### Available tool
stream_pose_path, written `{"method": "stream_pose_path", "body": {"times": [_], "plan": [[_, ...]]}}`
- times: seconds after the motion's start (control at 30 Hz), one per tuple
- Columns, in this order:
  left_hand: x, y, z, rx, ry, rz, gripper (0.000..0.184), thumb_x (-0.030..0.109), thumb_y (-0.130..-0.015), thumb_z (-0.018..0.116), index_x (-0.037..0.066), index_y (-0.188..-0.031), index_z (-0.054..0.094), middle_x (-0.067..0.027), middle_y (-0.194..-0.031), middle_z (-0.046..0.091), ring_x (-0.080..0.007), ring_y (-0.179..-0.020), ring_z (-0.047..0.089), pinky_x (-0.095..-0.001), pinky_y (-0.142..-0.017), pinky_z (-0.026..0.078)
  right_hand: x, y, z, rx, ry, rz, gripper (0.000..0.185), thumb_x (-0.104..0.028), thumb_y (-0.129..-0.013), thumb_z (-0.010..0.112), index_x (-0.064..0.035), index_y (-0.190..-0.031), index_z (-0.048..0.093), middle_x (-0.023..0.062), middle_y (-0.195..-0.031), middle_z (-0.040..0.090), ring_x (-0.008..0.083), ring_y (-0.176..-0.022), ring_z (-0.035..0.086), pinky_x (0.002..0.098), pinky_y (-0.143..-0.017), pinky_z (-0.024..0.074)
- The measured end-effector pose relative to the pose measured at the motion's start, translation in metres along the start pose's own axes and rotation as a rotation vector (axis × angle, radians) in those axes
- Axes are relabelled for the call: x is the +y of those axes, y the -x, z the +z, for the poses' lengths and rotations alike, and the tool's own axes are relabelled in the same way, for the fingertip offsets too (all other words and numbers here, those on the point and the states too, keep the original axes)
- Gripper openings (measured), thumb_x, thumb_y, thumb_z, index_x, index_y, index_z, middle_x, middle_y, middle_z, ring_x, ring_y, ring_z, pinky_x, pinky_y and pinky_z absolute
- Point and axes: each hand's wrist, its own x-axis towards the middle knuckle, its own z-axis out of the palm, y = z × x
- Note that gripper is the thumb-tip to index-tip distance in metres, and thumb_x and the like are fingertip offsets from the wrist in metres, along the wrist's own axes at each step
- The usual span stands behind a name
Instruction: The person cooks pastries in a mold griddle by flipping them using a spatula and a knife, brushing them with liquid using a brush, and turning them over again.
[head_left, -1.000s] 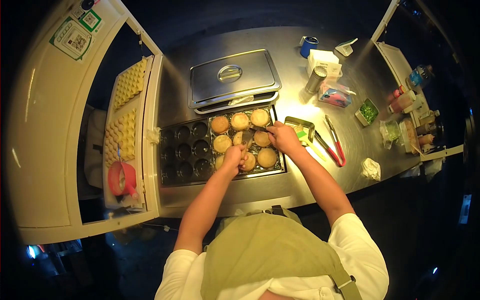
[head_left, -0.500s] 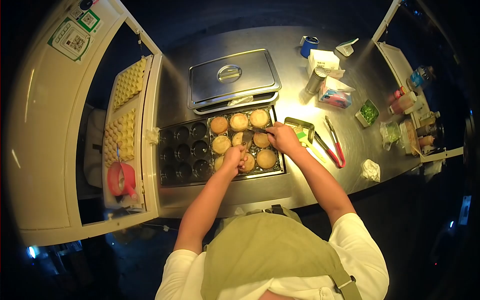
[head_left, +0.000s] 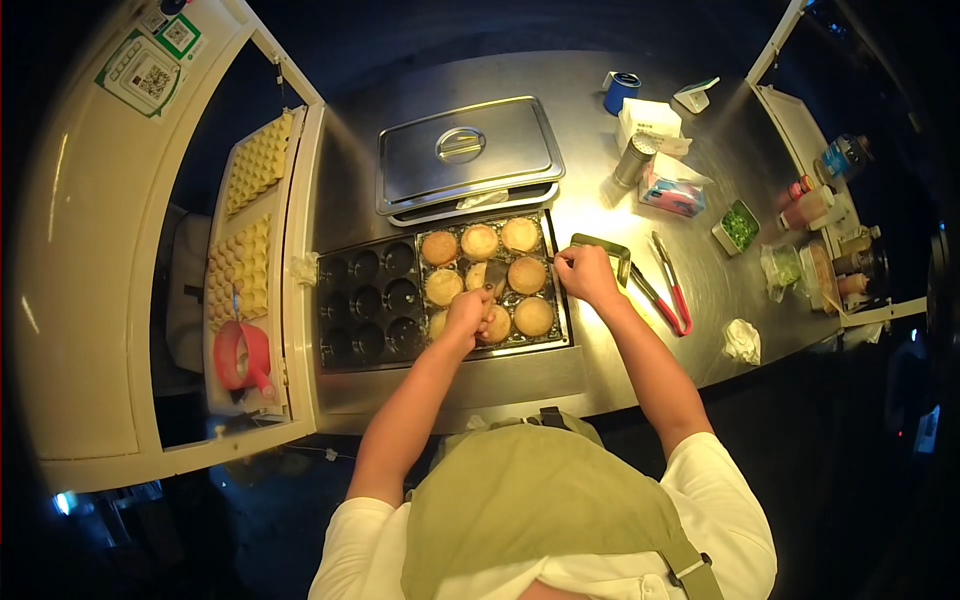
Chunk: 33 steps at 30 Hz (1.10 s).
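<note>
The left hand point(head_left: 472, 318) is closed in a fist round the handle of a dark, flat-bladed tool point(head_left: 496, 275), whose blade lies over the middle of the cakes. The right hand point(head_left: 586, 276) is curled, fingers bent in, at the right edge of the moulded pan point(head_left: 384, 283); whether it grips anything cannot be told from this angle. Under and around the left hand, round browned cakes point(head_left: 533, 317) sit in rows in the pan's right section, a few partly hidden by the hand and the blade; the left section shows rows of dark round wells. Just beside the right hand is a small metal tray point(head_left: 622, 251), partly covered by it, and next to that lie tongs point(head_left: 671, 287) with red handles. Behind the pan stands a large steel tray with a lid point(head_left: 470, 150). Farther right on the table point(head_left: 560, 100) are a metal shaker point(head_left: 633, 160), a tissue box point(head_left: 672, 190), a container of chopped greens point(head_left: 737, 228) and a crumpled white tissue point(head_left: 742, 342). Well to the left, yellow egg trays point(head_left: 258, 170) rest on a side shelf, with a pink pot point(head_left: 232, 360) nearer the person.
</note>
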Motion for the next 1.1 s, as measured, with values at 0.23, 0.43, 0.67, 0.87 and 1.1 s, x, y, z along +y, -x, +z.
{"method": "stream_pose_path", "body": {"times": [0.23, 0.43, 0.67, 0.87, 1.1], "plan": [[-0.002, 0.002, 0.01, 0.048, 0.048, -0.011, 0.021, 0.023, -0.102, 0.048, 0.004, -0.099, 0.057, -0.0035, -0.065, 0.053, -0.0128, -0.045, 0.039, -0.0329, -0.045, 0.037, -0.015, -0.015, -0.007, -0.128, 0.149, 0.082, 0.024, -0.022, -0.084, 0.066, -0.0055, -0.092, 0.081, 0.0227, -0.078, 0.071, 0.0396, -0.073, 0.071, 0.0452, -0.077, 0.0581], [-0.002, 0.009, 0.018, 0.069, 0.036, 0.015, 0.022, 0.023, -0.102, 0.048, 0.004, -0.098, 0.058, -0.0034, -0.065, 0.053, -0.0116, -0.044, 0.039, -0.0331, -0.044, 0.037, -0.043, -0.018, -0.019, -0.179, 0.228, 0.05, 0.023, -0.023, -0.083, 0.067, -0.0068, -0.09, 0.081, 0.0224, -0.077, 0.071, 0.0403, -0.073, 0.07, 0.0458, -0.077, 0.0572], [-0.01, 0.003, 0.011, 0.006, 0.129, 0.0, 0.022, 0.023, -0.103, 0.046, 0.004, -0.101, 0.058, -0.0046, -0.066, 0.056, -0.0113, -0.044, 0.039, -0.0318, -0.043, 0.038, -0.026, -0.017, -0.013, -0.188, 0.07, 0.125, 0.024, -0.024, -0.084, 0.068, -0.0071, -0.093, 0.081, 0.0215, -0.077, 0.071, 0.0364, -0.073, 0.071, 0.0429, -0.074, 0.0568], [-0.019, 0.01, 0.016, 0.03, 0.154, 0.061, 0.023, 0.022, -0.103, 0.046, 0.003, -0.105, 0.058, -0.0052, -0.065, 0.056, -0.0113, -0.043, 0.04, -0.0313, -0.043, 0.038, -0.009, -0.004, 0.0, -0.208, 0.055, 0.083, 0.024, -0.024, -0.086, 0.068, -0.0058, -0.094, 0.081, 0.0181, -0.073, 0.073, 0.0304, -0.068, 0.071, 0.0385, -0.071, 0.0561], [-0.03, 0.025, 0.019, 0.007, 0.274, 0.156, 0.025, 0.023, -0.103, 0.046, 0.002, -0.11, 0.058, -0.0058, -0.065, 0.055, -0.0115, -0.042, 0.038, -0.0305, -0.044, 0.039, 0.007, 0.022, -0.003, -0.247, -0.398, 0.201, 0.025, -0.018, -0.094, 0.067, 0.0015, -0.104, 0.079, 0.0025, -0.075, 0.072, 0.008, -0.068, 0.064, 0.0258, -0.064, 0.0519]]}}
